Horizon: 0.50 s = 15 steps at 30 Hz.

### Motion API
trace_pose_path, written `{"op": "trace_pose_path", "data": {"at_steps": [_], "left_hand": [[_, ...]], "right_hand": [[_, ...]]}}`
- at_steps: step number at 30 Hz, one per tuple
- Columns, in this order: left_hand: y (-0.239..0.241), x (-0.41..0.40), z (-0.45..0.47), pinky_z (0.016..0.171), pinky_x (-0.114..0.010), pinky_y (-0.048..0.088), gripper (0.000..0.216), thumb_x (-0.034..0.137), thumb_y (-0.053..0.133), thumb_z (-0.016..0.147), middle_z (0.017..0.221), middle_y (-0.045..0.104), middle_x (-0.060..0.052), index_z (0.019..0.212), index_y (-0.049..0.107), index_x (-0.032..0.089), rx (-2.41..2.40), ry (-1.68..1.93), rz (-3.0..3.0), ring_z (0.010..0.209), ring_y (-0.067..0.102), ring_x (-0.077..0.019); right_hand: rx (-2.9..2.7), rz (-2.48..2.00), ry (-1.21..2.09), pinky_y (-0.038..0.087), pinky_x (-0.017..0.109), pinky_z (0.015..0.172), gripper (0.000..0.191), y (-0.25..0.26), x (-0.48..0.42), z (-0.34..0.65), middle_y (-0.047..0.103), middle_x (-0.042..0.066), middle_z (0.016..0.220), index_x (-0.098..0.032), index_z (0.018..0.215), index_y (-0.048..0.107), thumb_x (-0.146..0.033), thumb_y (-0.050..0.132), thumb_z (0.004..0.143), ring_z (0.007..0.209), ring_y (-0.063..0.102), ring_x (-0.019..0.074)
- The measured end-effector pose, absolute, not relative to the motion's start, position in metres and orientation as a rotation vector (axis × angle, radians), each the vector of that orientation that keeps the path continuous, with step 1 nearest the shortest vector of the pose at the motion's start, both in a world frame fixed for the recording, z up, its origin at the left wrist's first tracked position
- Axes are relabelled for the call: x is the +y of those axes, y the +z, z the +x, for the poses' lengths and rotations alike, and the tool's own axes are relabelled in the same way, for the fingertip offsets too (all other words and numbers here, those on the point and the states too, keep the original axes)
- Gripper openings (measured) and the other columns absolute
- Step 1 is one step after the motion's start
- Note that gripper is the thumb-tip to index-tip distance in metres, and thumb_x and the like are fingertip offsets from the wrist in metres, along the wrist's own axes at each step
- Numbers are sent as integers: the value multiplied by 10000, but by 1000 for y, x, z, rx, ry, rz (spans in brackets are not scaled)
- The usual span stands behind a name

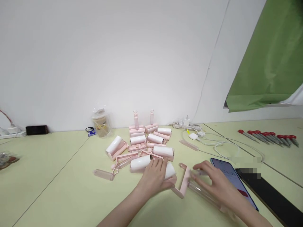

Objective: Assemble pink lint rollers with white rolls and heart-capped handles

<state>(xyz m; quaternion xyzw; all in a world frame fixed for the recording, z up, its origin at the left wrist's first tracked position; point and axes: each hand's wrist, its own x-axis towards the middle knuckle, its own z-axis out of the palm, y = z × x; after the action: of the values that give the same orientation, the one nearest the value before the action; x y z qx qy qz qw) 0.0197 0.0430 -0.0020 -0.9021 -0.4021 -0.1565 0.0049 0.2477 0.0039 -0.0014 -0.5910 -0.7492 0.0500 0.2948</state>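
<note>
My left hand [155,173] is closed on a lint roller [170,171] with a white paper roll and pink holder. Its fingers reach over the white roll and the thumb lies low on the pink part. Another white roll [141,161] sits just left of these fingers. My right hand [211,179] is curled, index finger and thumb around a translucent piece that is blurred. Close to its fingertips stands a pink C-shaped frame [185,183]. A clear tube [202,192] runs partly under the right hand.
Behind my hands lie several pink and white lint rollers [163,152]. A clear pink handle [104,174] lies left. On the right are a lit phone [233,178], a long black object [270,195], white cables [220,146] and red-ended tools [267,137]. A bagged cup [101,124] stands by the wall.
</note>
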Motion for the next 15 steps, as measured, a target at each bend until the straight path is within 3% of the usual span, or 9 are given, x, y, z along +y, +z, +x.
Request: {"op": "trace_pose_path", "data": {"at_steps": [3,7,9,12,15], "left_hand": [[-16,49,16,933,-437,360,827,491,636,703,1189,534,-167,1332,274,95,-1140,-504,-2722,1113,473,-310],[-17,49,10,1013,-452,277,909,619,607,644,1262,466,-146,1323,251,132,-886,-796,-2795,1193,385,-292],[-8,37,7,958,-434,345,757,572,602,685,1201,481,-154,1236,330,130,-986,-1020,-2944,1132,420,-279],[3,10,7,849,-381,423,410,411,562,779,1056,514,-115,1065,407,160,-1519,-1369,-3128,983,490,-223],[5,-15,4,839,-364,434,560,380,672,710,1010,546,-67,1144,386,174,-1797,-1376,-3585,947,530,-206]], "right_hand": [[-2310,-1626,0,427,361,688,276,-22,-1,255,622,58,870,-238,843,613,-474,615,701,799,591,264],[-2418,-1603,40,428,312,632,145,-30,-10,265,619,41,779,-234,818,592,-336,490,828,721,601,220],[-2385,-1562,20,430,299,612,139,-26,-18,268,618,42,777,-230,848,569,-321,464,842,704,600,211],[-2317,-1419,-60,421,266,542,129,-18,-32,260,620,26,726,-233,878,537,-324,453,845,624,600,189],[-2361,-1119,-234,402,251,492,155,-14,-41,234,634,5,658,-234,892,529,-332,413,861,517,593,163]]}}
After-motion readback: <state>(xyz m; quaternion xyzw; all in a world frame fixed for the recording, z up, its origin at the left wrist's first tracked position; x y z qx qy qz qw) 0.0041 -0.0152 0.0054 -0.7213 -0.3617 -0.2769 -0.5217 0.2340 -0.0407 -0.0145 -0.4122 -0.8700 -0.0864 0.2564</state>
